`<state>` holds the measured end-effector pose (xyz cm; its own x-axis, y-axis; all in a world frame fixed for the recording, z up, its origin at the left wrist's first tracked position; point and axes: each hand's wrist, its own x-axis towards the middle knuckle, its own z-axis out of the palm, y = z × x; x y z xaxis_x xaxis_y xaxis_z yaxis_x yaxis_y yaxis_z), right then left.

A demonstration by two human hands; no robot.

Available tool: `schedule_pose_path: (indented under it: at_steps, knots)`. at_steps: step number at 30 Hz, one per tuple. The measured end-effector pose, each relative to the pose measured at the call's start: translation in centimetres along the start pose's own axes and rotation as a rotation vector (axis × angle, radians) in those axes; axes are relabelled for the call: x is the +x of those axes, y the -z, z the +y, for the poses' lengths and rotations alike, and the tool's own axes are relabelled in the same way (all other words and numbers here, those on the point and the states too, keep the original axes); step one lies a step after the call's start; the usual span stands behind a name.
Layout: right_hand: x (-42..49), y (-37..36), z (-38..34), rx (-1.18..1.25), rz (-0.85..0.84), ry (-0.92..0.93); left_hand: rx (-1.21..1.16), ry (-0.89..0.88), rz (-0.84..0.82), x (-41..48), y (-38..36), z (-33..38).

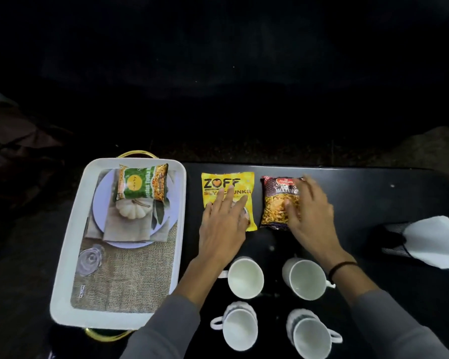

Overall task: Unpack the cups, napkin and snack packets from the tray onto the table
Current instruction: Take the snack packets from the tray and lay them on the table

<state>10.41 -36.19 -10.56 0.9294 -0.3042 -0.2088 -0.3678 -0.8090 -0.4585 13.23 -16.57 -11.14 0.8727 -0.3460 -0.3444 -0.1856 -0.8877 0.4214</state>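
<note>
The left hand (222, 224) lies with fingers (240, 200) spread flat on the yellow "ZOFF" packet (227, 185) at the frame centre. The right hand (309, 213), fingers apart, touches the dark "MIXTURE" packet (276, 200) beside it. A green packet (140, 183) remains in the white tray (62, 268) at left. Four white cups (245, 277) stand on the black desk (373, 193).

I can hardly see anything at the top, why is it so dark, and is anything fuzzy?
In the head view, light reaches only the near table; everything beyond is black. The right hand is blurred on the mixture packet. The tray bows from the wide lens, and the napkin glares white.
</note>
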Motion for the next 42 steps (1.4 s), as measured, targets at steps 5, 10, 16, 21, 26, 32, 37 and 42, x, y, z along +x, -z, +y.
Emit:
schedule_pose_path:
  at_steps: [5, 10, 16, 21, 26, 32, 37, 42]
  knots:
    - [-1.0, -2.4, 0.3, -0.253, -0.178, 0.208, 0.242, -0.017, -0.065, 0.6, -1.6, -0.7]
    - [-0.8, -2.6, 0.5, -0.317, -0.177, 0.238, 0.324, -0.027, -0.062, 0.9, -1.7, -0.8]
    - [-0.9, -1.3, -2.4, -0.312, -0.172, 0.271, 0.225, -0.043, -0.022, 0.0, 0.1, -0.4]
    - [-0.4, -1.7, -7.3, -0.258, -0.207, 0.411, 0.02, 0.004, 0.075, -1.3, 2.9, -2.2]
    - [0.9, -4.1, -14.0, -0.182, -0.263, 0.55, -0.259, 0.199, 0.312, -3.0, 6.1, -6.3]
    - [3.0, -8.1, -21.6, -0.154, -0.341, 0.702, -0.767, 0.592, 0.39, -4.3, 8.0, -12.0]
    - [3.5, -11.1, -24.5, -0.322, -0.341, 0.68, -1.092, 0.772, 0.381, -3.9, 8.2, -15.0]
    - [3.1, -12.0, -25.1, -0.04, -0.405, 0.529, -1.27, 0.782, 0.479, -2.8, 8.7, -17.0]
